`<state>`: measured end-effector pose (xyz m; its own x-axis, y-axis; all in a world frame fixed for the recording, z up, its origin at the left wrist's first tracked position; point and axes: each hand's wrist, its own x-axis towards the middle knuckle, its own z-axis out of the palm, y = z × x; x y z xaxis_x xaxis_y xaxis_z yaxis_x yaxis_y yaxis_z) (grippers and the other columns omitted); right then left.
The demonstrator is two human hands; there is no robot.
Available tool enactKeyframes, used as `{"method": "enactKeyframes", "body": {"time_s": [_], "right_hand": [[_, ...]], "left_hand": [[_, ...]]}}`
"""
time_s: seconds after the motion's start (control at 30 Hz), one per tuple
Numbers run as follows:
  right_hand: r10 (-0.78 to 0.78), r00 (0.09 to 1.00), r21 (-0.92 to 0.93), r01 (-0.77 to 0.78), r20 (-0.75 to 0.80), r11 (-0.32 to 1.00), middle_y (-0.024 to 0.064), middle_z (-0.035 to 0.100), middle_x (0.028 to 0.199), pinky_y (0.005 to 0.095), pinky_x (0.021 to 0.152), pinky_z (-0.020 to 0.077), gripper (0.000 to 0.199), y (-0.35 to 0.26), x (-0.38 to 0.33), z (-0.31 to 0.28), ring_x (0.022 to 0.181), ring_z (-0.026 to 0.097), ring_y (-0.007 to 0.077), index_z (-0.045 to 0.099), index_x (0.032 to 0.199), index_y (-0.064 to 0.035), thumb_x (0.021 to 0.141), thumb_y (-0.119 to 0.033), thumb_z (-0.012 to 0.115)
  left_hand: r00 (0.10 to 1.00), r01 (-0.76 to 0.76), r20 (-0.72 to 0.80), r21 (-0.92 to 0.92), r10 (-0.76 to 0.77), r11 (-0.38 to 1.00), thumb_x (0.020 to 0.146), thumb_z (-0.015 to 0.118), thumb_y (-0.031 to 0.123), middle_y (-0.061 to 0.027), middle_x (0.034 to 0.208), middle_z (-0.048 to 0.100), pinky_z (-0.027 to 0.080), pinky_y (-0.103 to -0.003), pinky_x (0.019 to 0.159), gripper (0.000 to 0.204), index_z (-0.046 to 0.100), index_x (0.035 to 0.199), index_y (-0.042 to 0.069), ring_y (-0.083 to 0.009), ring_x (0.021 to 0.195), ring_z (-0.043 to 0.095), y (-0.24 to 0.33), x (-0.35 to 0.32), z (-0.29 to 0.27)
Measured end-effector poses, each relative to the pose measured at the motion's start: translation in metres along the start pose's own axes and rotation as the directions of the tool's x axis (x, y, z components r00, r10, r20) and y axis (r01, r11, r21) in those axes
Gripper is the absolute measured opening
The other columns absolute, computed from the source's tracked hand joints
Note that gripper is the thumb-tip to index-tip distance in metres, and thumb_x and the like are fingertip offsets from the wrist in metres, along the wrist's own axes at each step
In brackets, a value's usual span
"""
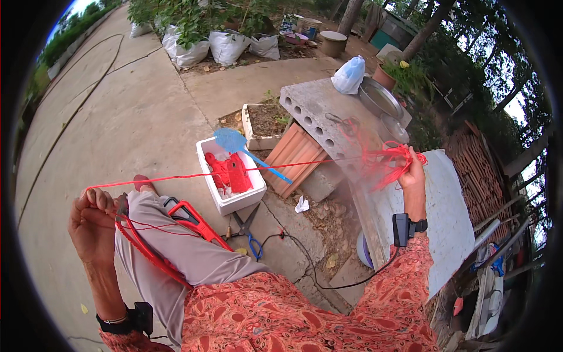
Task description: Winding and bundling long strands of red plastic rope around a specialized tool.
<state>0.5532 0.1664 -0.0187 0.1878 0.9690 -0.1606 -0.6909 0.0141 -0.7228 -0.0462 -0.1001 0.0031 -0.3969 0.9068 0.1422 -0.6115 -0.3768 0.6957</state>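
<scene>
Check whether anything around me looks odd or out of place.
Yes: blue-handled scissors lie on the concrete with blades spread open, which looks careless, and a crumpled white scrap nearby looks like stray litter.

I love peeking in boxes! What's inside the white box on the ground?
Red stuff is inside the white box. A blue swatter covers part of its back edge, and red string crosses the view. Whatever's underneath the red stuff is hidden.
</scene>
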Motion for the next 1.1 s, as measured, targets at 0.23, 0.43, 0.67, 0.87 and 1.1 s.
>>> {"method": "enactKeyframes", "body": {"time_s": [0.23,0.43,0.67,0.87,1.1], "right_hand": [[-0.016,0.997,0.027,0.018,-0.078,0.999,0.0071,0.063,0.083,0.0214,0.041,0.0421,0.019,0.010,-0.009,-0.006,0.060,0.057,0.0126,0.059,0.097,-0.0015,0.093,-0.020,0.058],[0.029,1.000,-0.020,-0.029,0.004,0.999,0.0010,0.060,0.070,0.0193,0.038,0.0388,0.018,0.025,-0.031,0.026,0.050,0.052,0.0064,0.060,0.096,-0.0046,0.094,-0.022,0.058],[0.146,0.986,-0.116,-0.136,0.084,0.984,-0.0019,0.053,0.061,0.0189,0.034,0.0345,0.020,0.051,-0.075,0.082,0.042,0.044,0.0037,0.057,0.096,-0.0077,0.096,-0.027,0.054],[0.247,0.940,-0.091,-0.232,0.235,0.969,-0.0028,0.046,0.058,0.0180,0.033,0.0336,0.022,0.059,-0.089,0.113,0.043,0.044,0.0046,0.056,0.097,-0.0050,0.097,-0.027,0.052],[0.255,0.925,-0.171,-0.213,0.282,0.962,-0.0027,0.045,0.061,0.0180,0.033,0.0345,0.025,0.064,-0.117,0.167,0.043,0.044,0.0052,0.056,0.096,-0.0033,0.099,-0.027,0.048]], "left_hand": [[0.999,0.035,0.005,0.162,-0.036,0.986,0.092,0.044,0.013,-0.0062,0.070,0.042,0.039,-0.037,0.081,0.018,0.042,0.076,0.004,-0.0211,0.071,0.043,-0.013,-0.007,-0.004],[0.953,0.062,0.203,0.593,-0.224,0.803,0.084,0.060,0.028,-0.0131,0.089,0.062,0.041,-0.039,0.090,0.030,0.059,0.082,-0.002,-0.0214,0.087,0.057,-0.017,-0.020,0.007],[0.996,-0.001,0.055,0.811,-0.075,0.585,0.080,0.071,0.033,-0.0093,0.097,0.065,0.040,-0.031,0.092,0.043,0.065,0.101,-0.004,-0.0188,0.099,0.058,-0.016,-0.032,0.025],[0.999,-0.046,0.037,0.830,0.028,0.555,0.084,0.066,0.023,-0.0055,0.084,0.062,0.040,-0.026,0.077,0.028,0.066,0.091,-0.003,-0.0133,0.080,0.054,-0.015,-0.039,0.011],[0.869,0.185,0.209,0.703,-0.448,0.687,0.085,0.065,0.014,-0.0061,0.088,0.064,0.044,-0.028,0.076,0.018,0.068,0.096,-0.001,-0.0148,0.082,0.057,-0.068,-0.041,0.051]]}}
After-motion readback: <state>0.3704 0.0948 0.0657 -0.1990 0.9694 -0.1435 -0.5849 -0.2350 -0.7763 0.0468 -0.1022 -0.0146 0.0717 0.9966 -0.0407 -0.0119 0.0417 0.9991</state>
